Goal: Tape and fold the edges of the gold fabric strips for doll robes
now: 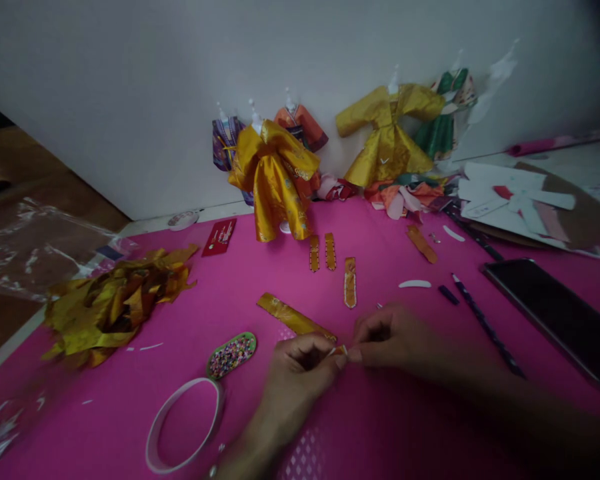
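My left hand (300, 367) pinches a small orange strip with a white edge (338, 350) between thumb and fingers. My right hand (397, 337) is closed in a pinch at the strip's right end; its fingertips meet those of the left hand. Most of the strip is hidden by the fingers. Just behind the left hand lies a longer gold brocade strip (293, 315). Farther back are gold strips trimmed with beads: one with a pale edge (350, 283) and a pair with darker edges (331, 252). A green-rimmed oval dish of coloured beads (232, 355) sits left of my left hand.
A white tape ring (153, 443) and a heap of gold fabric scraps (105, 303) lie left. Doll-size gold dresses (273, 180) and others stand along the wall. A dark pencil (485, 323), its cap (449, 295) and a black phone (555, 310) lie right.
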